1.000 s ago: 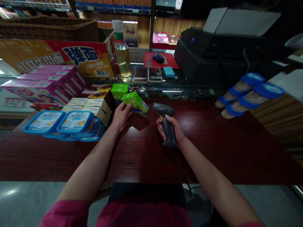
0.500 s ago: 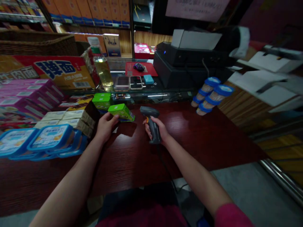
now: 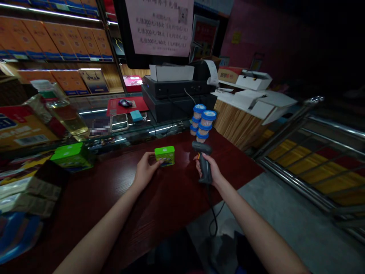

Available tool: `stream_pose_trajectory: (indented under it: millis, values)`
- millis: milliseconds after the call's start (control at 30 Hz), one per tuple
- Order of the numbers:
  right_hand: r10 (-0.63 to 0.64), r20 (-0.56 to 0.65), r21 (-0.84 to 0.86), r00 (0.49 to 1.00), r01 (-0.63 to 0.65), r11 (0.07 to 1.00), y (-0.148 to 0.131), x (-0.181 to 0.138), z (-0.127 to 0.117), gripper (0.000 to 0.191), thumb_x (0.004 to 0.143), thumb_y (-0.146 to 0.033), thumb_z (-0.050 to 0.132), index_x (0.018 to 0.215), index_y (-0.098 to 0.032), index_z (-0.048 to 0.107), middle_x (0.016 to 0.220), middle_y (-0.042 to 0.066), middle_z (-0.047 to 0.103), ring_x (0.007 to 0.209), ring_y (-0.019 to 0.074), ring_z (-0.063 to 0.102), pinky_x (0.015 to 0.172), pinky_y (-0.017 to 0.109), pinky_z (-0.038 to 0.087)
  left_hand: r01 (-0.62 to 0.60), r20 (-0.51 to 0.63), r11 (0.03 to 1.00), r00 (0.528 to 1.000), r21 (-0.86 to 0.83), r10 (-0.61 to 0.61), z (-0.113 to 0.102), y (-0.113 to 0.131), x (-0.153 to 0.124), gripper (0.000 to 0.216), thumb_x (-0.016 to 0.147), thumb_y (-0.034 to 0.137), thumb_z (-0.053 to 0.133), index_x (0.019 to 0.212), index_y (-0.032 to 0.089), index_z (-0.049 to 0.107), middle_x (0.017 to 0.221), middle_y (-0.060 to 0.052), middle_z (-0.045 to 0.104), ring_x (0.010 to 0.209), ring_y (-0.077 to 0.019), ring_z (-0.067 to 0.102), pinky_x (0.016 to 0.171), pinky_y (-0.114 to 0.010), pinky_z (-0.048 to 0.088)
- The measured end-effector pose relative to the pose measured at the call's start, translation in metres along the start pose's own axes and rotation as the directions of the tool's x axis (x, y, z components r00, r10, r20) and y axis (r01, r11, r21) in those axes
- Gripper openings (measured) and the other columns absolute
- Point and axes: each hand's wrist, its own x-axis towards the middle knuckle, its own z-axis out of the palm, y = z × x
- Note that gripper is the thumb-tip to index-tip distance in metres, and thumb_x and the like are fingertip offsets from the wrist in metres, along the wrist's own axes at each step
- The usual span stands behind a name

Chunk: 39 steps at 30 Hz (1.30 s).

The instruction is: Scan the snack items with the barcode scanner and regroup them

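My left hand [image 3: 146, 170] grips a small green box [image 3: 165, 155] by its left end, holding it upright just above the dark red wooden counter [image 3: 159, 201]. My right hand [image 3: 209, 171] is wrapped round the handle of a grey barcode scanner [image 3: 203, 160], its head level with the box and a short way to its right. The scanner's cable [image 3: 212, 213] hangs down off the counter's front edge. Another green box [image 3: 72, 156] lies further left on the counter.
Stacked blue-lidded cups [image 3: 202, 121] stand behind the scanner. A black register with printer [image 3: 176, 91] sits beyond a glass case holding a phone [image 3: 119, 121] and an oil bottle [image 3: 61, 110]. Packaged goods [image 3: 25, 190] crowd the counter's left. A metal railing [image 3: 299, 152] runs on the right.
My head has turned right, so the goods slid left in view. My left hand has carried the green box away from the pile to the counter's middle. The scanner stays gripped.
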Motion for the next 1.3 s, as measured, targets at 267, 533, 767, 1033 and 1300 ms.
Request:
stream_pose_trajectory:
  millis: [267, 533, 767, 1033, 1300]
  values:
    - [-0.033, -0.027, 0.03, 0.999, 0.034, 0.999, 0.001, 0.001, -0.004, 0.042, 0.076, -0.056, 0.076, 0.088, -0.016, 0.07, 0.06, -0.004, 0.057, 0.039, 0.01, 0.05, 0.03, 0.022, 0.046, -0.02, -0.119, 0.995, 0.992, 0.093, 0.031, 0.118, -0.008, 0.098, 0.029, 0.078, 0.023, 0.081, 0.1, 0.017, 0.064, 0.106, -0.012, 0.072, 0.097, -0.0253, 0.071, 0.09, -0.04, 0.056]
    - [-0.025, -0.047, 0.099, 0.999, 0.029, 0.995, 0.002, 0.008, -0.005, 0.043, 0.075, -0.058, 0.075, 0.085, -0.017, 0.068, 0.057, -0.004, 0.056, 0.037, 0.0101, 0.047, 0.029, 0.022, 0.044, 0.033, -0.207, 0.987, 0.978, 0.156, 0.0, 0.159, -0.02, 0.152, 0.031, 0.08, 0.021, 0.079, 0.105, 0.015, 0.063, 0.111, -0.015, 0.07, 0.102, -0.0283, 0.069, 0.097, -0.042, 0.051]
    - [-0.022, -0.042, 0.101, 0.999, 0.026, 0.995, 0.002, 0.008, -0.006, 0.04, 0.079, -0.056, 0.073, 0.087, -0.017, 0.069, 0.058, -0.003, 0.057, 0.037, 0.0098, 0.048, 0.029, 0.021, 0.043, 0.062, -0.207, 0.988, 0.978, 0.141, -0.032, 0.166, -0.027, 0.161, 0.029, 0.083, 0.026, 0.078, 0.108, 0.016, 0.068, 0.111, -0.016, 0.073, 0.108, -0.0309, 0.07, 0.1, -0.043, 0.049]
    - [0.017, -0.078, 0.06, 0.997, -0.012, 0.998, -0.003, 0.005, -0.007, 0.048, 0.071, -0.059, 0.077, 0.089, -0.016, 0.071, 0.06, -0.003, 0.057, 0.037, 0.0087, 0.047, 0.029, 0.02, 0.041, 0.091, -0.199, 0.995, 0.977, 0.05, -0.08, 0.146, -0.019, 0.127, 0.045, 0.077, 0.02, 0.083, 0.119, 0.014, 0.067, 0.117, -0.018, 0.072, 0.113, -0.0302, 0.07, 0.102, -0.045, 0.053]
    - [0.123, 0.095, -0.008, 0.988, -0.123, 0.992, -0.01, -0.006, 0.012, 0.033, 0.077, -0.051, 0.075, 0.087, -0.019, 0.07, 0.068, 0.002, 0.055, 0.045, 0.0118, 0.046, 0.031, 0.022, 0.041, -0.208, -0.002, 0.949, 0.977, 0.236, 0.214, -0.037, -0.018, 0.013, 0.03, 0.087, 0.016, 0.068, 0.116, 0.024, 0.069, 0.119, -0.009, 0.071, 0.117, -0.0244, 0.066, 0.107, -0.044, 0.053]
